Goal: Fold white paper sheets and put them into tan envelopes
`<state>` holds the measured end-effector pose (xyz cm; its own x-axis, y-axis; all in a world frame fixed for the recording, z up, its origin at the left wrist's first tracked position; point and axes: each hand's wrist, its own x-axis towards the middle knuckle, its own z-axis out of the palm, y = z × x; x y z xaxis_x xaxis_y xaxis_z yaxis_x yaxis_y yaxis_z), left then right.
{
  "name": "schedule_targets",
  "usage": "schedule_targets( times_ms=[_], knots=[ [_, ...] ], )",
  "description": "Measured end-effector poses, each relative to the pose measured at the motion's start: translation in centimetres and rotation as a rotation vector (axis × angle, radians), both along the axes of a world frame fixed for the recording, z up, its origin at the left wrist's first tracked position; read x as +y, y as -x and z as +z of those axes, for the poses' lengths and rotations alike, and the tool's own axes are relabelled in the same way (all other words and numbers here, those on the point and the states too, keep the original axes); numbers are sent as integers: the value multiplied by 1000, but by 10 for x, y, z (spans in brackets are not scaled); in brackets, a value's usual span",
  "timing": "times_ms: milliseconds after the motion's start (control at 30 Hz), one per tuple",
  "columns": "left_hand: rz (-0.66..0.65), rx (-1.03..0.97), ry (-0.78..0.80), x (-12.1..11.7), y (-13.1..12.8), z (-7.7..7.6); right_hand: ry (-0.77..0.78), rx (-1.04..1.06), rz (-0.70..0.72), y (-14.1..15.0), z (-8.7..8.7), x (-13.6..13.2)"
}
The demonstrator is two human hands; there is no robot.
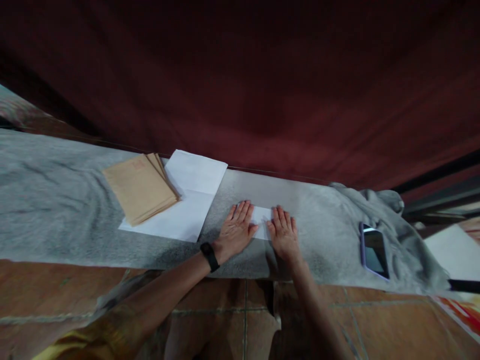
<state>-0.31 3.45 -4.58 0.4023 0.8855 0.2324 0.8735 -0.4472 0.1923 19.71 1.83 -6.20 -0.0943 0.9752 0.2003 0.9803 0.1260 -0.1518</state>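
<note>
A small white piece of paper (261, 217), perhaps folded, lies on the grey cloth between my hands. My left hand (237, 231) rests flat on its left end, fingers stretched out. On the right end, my right hand (284, 233) lies flat too, its fingers slightly spread. Both hands hide the ends of the paper. To the left are larger white sheets (195, 200) with a crease across them. A fanned stack of brown envelopes (140, 187) sits partly on top of those sheets.
The grey cloth (67, 200) covers a long narrow surface, bunched up at its right end. A phone (375, 252) lies there. A dark red fabric (255, 100) rises behind the far edge. Below is a tiled floor (390, 325). Another white sheet (455, 250) is at far right.
</note>
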Motion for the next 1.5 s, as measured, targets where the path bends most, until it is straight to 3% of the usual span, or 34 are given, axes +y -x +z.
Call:
schedule_targets(
  times_ms=[467,700,767,867,1000,1167,1500],
  knots=[
    [74,21,5,0,5,2,11,-51,-67,-6,4,4],
    [137,33,-6,0,4,11,-62,77,-159,2,6,7],
    [103,25,-23,-1,1,13,-111,154,-125,7,9,8],
    [-6,19,-45,-5,-6,16,-145,292,32,20,14,9],
    [-83,35,-51,-11,-16,12,-62,361,217,39,15,5],
    [-50,65,-18,-11,-20,4,1,274,187,45,11,3],
    [0,28,-32,-6,-6,-4,-114,79,151,35,3,2]
  ],
)
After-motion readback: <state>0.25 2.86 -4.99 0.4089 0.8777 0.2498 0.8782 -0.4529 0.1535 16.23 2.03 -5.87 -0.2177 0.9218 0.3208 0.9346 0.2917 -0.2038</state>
